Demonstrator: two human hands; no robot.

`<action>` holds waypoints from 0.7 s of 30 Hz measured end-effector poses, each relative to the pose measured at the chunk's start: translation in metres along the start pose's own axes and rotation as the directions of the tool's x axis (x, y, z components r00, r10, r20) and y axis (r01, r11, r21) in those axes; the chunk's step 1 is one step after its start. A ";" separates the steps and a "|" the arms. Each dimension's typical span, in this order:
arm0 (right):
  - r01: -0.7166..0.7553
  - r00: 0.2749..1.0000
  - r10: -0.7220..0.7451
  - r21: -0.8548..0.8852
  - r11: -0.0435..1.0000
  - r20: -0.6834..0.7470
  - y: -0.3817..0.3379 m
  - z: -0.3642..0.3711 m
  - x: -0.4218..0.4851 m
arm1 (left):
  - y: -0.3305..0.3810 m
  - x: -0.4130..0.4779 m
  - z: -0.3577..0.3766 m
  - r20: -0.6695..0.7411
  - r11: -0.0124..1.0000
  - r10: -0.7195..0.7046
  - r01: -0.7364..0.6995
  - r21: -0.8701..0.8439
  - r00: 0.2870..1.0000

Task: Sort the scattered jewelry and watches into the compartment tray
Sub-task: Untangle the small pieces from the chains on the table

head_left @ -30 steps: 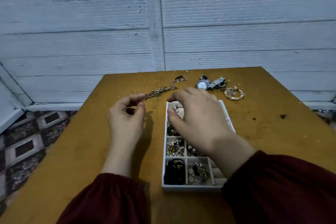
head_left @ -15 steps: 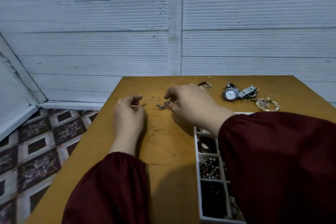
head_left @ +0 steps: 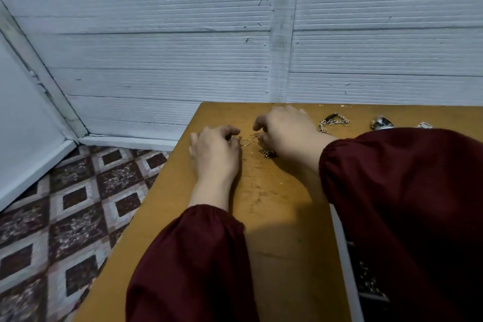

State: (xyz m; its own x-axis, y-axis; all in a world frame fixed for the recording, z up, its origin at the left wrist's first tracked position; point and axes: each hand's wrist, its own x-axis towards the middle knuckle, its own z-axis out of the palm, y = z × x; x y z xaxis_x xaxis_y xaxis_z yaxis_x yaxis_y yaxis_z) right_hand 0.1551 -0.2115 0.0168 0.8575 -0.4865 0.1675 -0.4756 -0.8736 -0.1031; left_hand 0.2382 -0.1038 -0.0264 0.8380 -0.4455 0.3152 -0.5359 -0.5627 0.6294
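Right hand (head_left: 285, 133) curls over a ring (head_left: 256, 138), grip unclear, while left hand (head_left: 214, 151) lies loosely curled and empty beside the second ring (head_left: 245, 142); a fumbled pinch could flick either off the table (head_left: 274, 217).

A brown wooden counter (head_left: 282, 217) stands against a pale ribbed panel wall (head_left: 156, 47), beside a diamond-patterned tiled floor (head_left: 65, 217).

One view, from a head-worn wide-angle camera: looks forward and down, close over the person's forearms, onto the left part of a wooden table (head_left: 274, 217). Faces a white panelled wall (head_left: 156, 47); compartment tray (head_left: 343, 243) at lower right edge.
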 end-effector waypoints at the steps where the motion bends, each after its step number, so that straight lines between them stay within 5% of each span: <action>1: -0.004 1.000 0.004 -0.012 1.000 0.009 0.000 0.002 0.002 | 0.000 0.002 0.000 0.010 1.000 -0.005 0.005 0.002 1.000; 21: -0.045 0.992 0.048 -0.033 0.998 0.115 0.000 0.014 0.024 | 0.001 0.004 0.002 0.061 0.999 -0.012 0.009 0.045 0.998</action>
State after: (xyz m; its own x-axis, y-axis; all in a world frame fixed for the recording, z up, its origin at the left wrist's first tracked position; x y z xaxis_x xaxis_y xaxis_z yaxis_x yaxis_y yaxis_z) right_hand 0.1785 -0.2234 0.0072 0.8505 -0.5237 0.0489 -0.5195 -0.8509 -0.0780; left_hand 0.2408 -0.1076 -0.0263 0.8365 -0.4805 0.2635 -0.5322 -0.5975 0.5999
